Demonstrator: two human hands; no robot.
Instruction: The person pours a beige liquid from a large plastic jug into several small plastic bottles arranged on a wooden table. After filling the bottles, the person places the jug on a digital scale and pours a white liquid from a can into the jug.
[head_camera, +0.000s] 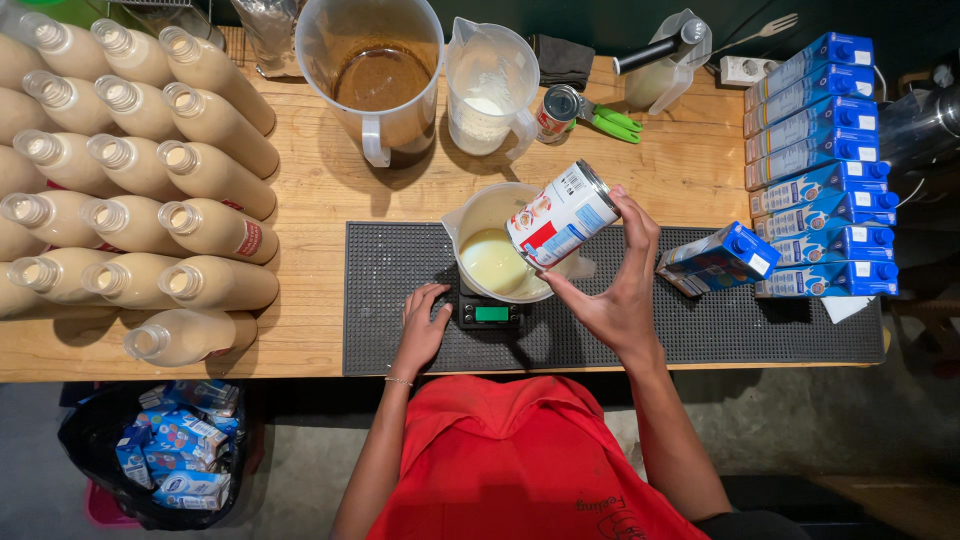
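My right hand grips a tin can with a white, red and blue label, tilted mouth-down over a clear measuring jug. The jug holds pale cream liquid and stands on a small black digital scale with a green display. My left hand rests flat on the black rubber mat, fingertips beside the scale's left edge, holding nothing.
Several open bottles of beige drink fill the table's left. Behind stand a big jug of brown liquid, a jug with white liquid, another can and a green opener. Blue cartons stack at right; one lies on the mat. A bag of empty cartons sits below.
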